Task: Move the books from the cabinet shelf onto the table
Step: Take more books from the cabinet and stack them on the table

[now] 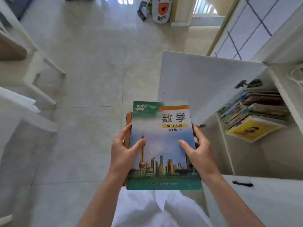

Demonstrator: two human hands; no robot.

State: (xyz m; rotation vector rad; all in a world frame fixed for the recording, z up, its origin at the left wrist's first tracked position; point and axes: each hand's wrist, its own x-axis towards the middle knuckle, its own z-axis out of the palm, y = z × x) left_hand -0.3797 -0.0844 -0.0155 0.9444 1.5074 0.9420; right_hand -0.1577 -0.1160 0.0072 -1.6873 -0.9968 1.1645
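While you stand over the tiled floor [91,79], you hold a small stack of books [162,145] flat in front of you, a maths textbook on top. Your left hand [124,151] grips its left edge, thumb on the cover; your right hand [196,151] grips the right edge likewise. More books [252,112] lie stacked on the shelf of the open cabinet [205,82] to your right

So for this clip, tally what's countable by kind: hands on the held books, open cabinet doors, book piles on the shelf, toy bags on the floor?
Hands gripping the held books: 2, left hand and right hand
Open cabinet doors: 1
Book piles on the shelf: 1 (single books too blurred to count)
Toy bags: 1
Total: 5
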